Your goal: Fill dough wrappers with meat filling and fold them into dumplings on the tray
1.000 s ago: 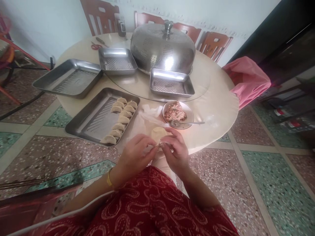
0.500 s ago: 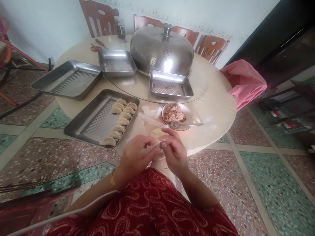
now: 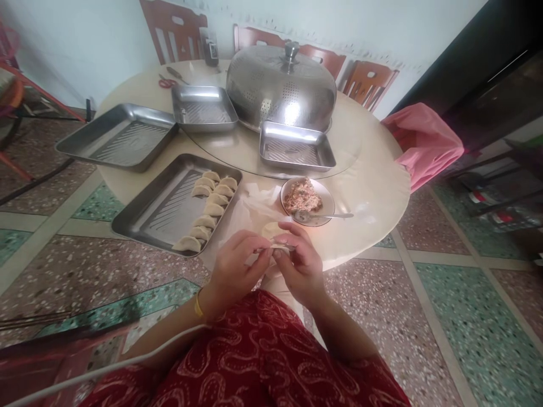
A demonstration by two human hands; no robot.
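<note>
Pale dumpling (image 3: 278, 247) is pinched between left hand (image 3: 232, 267) and right hand (image 3: 299, 264); bowl (image 3: 327, 199) at one o'clock.

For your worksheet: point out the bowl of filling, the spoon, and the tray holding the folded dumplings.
bowl of filling (image 3: 327, 199), head view, bare right rim.
spoon (image 3: 335, 215), head view, middle of the handle.
tray holding the folded dumplings (image 3: 163, 209), head view, bare ridged floor.

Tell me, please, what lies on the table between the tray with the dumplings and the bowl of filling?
In the head view, crumpled clear plastic lies between the tray and the bowl, with a stack of round wrappers at its near end.
</note>
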